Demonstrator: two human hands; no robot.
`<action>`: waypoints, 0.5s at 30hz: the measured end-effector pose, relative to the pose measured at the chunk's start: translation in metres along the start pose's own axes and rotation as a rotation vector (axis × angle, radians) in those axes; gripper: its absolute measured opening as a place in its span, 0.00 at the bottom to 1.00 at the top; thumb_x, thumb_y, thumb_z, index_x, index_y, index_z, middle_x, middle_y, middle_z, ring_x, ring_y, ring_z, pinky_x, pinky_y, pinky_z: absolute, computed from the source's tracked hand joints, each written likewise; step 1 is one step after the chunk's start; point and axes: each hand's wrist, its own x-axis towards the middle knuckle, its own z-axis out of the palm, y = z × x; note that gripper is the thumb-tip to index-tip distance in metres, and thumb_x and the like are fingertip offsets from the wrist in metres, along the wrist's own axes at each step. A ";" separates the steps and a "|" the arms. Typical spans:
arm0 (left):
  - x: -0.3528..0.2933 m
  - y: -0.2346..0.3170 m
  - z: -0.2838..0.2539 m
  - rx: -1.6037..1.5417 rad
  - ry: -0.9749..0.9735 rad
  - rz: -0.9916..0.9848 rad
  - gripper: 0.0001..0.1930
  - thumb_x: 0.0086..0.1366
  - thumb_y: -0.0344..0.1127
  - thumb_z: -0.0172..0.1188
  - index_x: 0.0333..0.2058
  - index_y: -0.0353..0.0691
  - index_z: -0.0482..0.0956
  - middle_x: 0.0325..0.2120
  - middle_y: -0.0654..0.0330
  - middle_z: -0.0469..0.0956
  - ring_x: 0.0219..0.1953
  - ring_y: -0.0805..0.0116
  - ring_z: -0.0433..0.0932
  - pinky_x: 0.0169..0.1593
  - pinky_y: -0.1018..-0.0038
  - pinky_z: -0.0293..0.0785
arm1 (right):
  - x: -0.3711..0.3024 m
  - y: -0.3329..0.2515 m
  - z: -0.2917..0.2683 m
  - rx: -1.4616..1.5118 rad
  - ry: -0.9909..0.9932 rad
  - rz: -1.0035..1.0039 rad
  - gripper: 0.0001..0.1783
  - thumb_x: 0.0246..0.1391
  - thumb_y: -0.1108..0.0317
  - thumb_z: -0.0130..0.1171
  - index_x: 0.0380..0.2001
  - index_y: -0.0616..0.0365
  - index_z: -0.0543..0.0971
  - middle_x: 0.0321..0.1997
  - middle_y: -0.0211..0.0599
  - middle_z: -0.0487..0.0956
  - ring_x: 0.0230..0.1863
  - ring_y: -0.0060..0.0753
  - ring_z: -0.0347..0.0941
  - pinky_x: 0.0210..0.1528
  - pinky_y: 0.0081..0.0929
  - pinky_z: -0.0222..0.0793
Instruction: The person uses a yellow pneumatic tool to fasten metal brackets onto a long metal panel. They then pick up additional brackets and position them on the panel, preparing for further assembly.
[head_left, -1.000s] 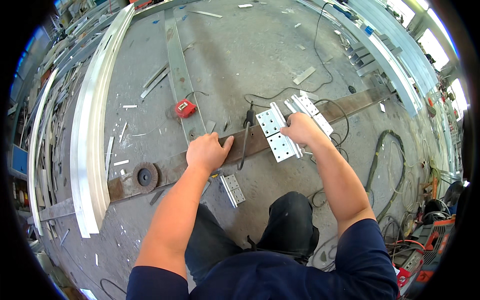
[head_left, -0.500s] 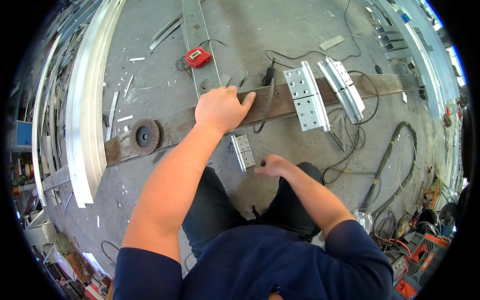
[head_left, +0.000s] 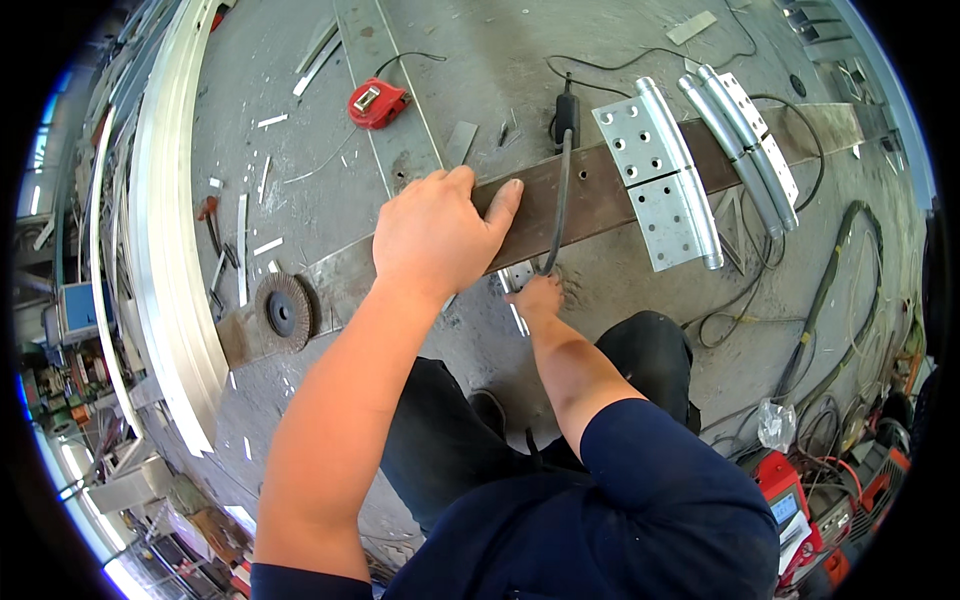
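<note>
My left hand [head_left: 437, 230] grips a long flat steel bar [head_left: 535, 215], its fingers curled over the far edge and its thumb stretched to the right. Below the bar's near edge, my right hand [head_left: 540, 298] closes on a small perforated silver hinge [head_left: 516, 277], partly covered by the hand and the bar. To the right, a large silver hinge [head_left: 655, 180] with several screw holes lies across the bar, and a second large hinge [head_left: 745, 145] rests beside it. A cable loop [head_left: 562, 200] crosses the bar between my left hand and these hinges.
A flap disc [head_left: 284, 310] sits on the bar's left part. Beyond the bar are a red tape measure [head_left: 377, 103] and metal offcuts [head_left: 318, 65]. Pale metal profiles [head_left: 180, 250] stand at left. Cables [head_left: 800, 345] and a red machine [head_left: 785, 510] occupy the right.
My right hand has moved forward from beside the small hinge onto it, toward the bar. My left hand stays on the bar. The whole view has shifted and tilted.
</note>
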 end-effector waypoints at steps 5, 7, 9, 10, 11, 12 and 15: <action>0.002 0.002 -0.001 -0.005 0.004 0.012 0.27 0.64 0.58 0.49 0.26 0.36 0.74 0.28 0.51 0.77 0.35 0.48 0.76 0.39 0.60 0.71 | 0.015 0.016 0.020 -0.007 -0.035 -0.088 0.36 0.34 0.44 0.73 0.39 0.66 0.80 0.54 0.52 0.71 0.53 0.52 0.70 0.54 0.39 0.68; 0.002 -0.001 0.001 -0.003 0.029 0.026 0.26 0.63 0.58 0.49 0.26 0.36 0.74 0.29 0.50 0.77 0.35 0.48 0.76 0.39 0.60 0.72 | 0.017 0.022 0.027 -0.002 -0.054 -0.197 0.23 0.44 0.54 0.65 0.35 0.65 0.81 0.43 0.56 0.78 0.46 0.52 0.75 0.48 0.41 0.71; 0.002 0.001 0.004 -0.005 0.057 0.042 0.26 0.63 0.58 0.50 0.27 0.36 0.75 0.29 0.50 0.77 0.35 0.48 0.76 0.39 0.60 0.72 | 0.032 0.030 0.030 0.026 -0.125 -0.270 0.16 0.47 0.61 0.59 0.33 0.64 0.81 0.39 0.56 0.80 0.43 0.52 0.77 0.47 0.44 0.72; 0.000 -0.001 0.004 -0.003 0.069 0.035 0.26 0.63 0.58 0.50 0.27 0.36 0.75 0.29 0.50 0.77 0.35 0.48 0.76 0.39 0.60 0.72 | 0.028 0.033 0.032 -0.004 -0.116 -0.298 0.13 0.46 0.69 0.51 0.32 0.63 0.81 0.37 0.56 0.80 0.42 0.54 0.77 0.46 0.46 0.71; 0.000 -0.001 0.003 -0.008 0.087 0.037 0.26 0.63 0.58 0.50 0.27 0.36 0.75 0.29 0.50 0.77 0.35 0.48 0.76 0.39 0.60 0.72 | 0.029 0.038 0.036 0.066 -0.067 -0.322 0.12 0.48 0.71 0.51 0.31 0.61 0.82 0.38 0.54 0.80 0.43 0.54 0.77 0.47 0.43 0.73; 0.000 -0.001 0.000 -0.008 0.065 0.018 0.26 0.63 0.58 0.50 0.28 0.36 0.75 0.29 0.50 0.78 0.36 0.49 0.76 0.39 0.59 0.72 | 0.026 0.036 0.032 -0.003 -0.090 -0.407 0.12 0.48 0.72 0.50 0.31 0.62 0.82 0.38 0.55 0.80 0.43 0.55 0.77 0.47 0.43 0.73; 0.000 0.004 -0.003 0.009 0.033 0.035 0.27 0.63 0.59 0.49 0.28 0.36 0.76 0.29 0.50 0.78 0.36 0.49 0.77 0.40 0.60 0.72 | 0.016 0.047 0.026 -0.023 -0.135 -0.479 0.13 0.46 0.65 0.55 0.33 0.63 0.81 0.38 0.54 0.79 0.41 0.56 0.76 0.45 0.44 0.71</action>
